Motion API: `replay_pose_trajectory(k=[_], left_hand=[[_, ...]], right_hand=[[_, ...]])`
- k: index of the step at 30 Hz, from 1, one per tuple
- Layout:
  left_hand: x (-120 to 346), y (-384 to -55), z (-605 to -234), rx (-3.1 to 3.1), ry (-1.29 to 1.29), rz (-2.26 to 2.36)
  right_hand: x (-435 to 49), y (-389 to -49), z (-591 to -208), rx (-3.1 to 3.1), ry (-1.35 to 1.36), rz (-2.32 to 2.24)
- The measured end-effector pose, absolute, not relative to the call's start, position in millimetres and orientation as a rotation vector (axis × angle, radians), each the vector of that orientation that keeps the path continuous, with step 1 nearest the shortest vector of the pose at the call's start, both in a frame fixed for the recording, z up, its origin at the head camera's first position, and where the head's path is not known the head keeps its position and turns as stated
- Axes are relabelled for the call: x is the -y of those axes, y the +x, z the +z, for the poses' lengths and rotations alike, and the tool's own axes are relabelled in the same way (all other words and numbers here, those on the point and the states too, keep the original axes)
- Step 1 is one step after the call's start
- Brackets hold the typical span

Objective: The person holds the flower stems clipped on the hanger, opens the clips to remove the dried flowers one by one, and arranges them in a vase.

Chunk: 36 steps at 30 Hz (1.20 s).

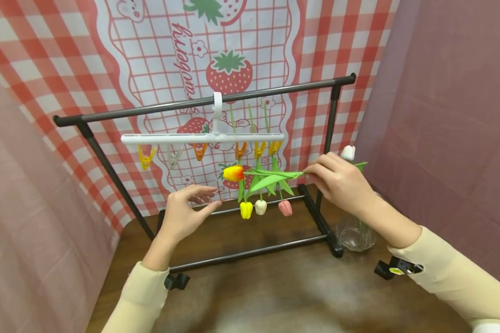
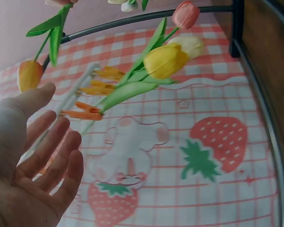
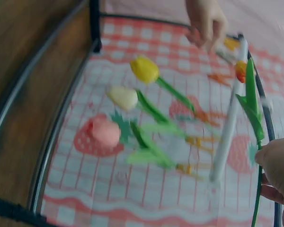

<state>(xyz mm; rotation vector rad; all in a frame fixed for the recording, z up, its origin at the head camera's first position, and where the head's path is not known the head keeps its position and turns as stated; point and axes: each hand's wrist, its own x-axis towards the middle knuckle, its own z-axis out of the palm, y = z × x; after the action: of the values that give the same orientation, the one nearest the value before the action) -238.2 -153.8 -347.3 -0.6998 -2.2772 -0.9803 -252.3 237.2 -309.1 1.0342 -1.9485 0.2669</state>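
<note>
My right hand (image 1: 337,180) pinches the green stem of an orange-and-yellow tulip (image 1: 233,173), which lies level with its bloom pointing left. My left hand (image 1: 189,210) is held with fingers spread, left of that bloom, touching nothing. Behind them a white clip hanger (image 1: 171,138) hangs from the rack's bar. Upside down from its right-hand clips hang a yellow tulip (image 1: 246,210), a cream tulip (image 1: 260,207) and a pink tulip (image 1: 285,208). On the left half, a yellow clip (image 1: 146,158), a clear clip (image 1: 174,158) and an orange clip (image 1: 200,151) hold nothing.
A black metal rack (image 1: 150,110) stands on the brown wooden table (image 1: 250,296). At right, a clear glass vase (image 1: 354,236) stands beside the rack's foot, and a white tulip (image 1: 348,152) shows above my right hand. A red checked strawberry cloth (image 1: 325,51) hangs behind.
</note>
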Motion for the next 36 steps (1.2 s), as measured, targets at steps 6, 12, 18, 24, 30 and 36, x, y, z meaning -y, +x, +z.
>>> replay_pose_trajectory(k=[6,12,18,24,30,36], left_hand=[[144.7,-250.1,-360.6,2.349,-0.626,-1.11],[127.0,-260.8,-369.7,2.384,-0.541,-1.222],[102.8,-271.4,-378.4,2.369,-0.418,-1.382],[82.6,-281.6,-389.1,2.379,-0.342,-1.427],[72.9,-288.9,-401.4,2.321,-0.278,-1.426],[75.7,-290.3,-406.4,2.303,-0.233,-1.439]], right_hand=[[-268.4,-261.2,-304.5,1.947,0.784,0.368],[-289.2,-266.7,-299.7,1.889,0.565,0.592],[-296.3,-264.1,-290.0,1.823,0.412,0.866],[-300.9,-262.7,-286.4,1.802,0.332,1.078],[-309.1,-265.8,-298.0,1.84,0.31,1.12],[-314.1,-265.4,-311.8,1.908,0.255,1.124]])
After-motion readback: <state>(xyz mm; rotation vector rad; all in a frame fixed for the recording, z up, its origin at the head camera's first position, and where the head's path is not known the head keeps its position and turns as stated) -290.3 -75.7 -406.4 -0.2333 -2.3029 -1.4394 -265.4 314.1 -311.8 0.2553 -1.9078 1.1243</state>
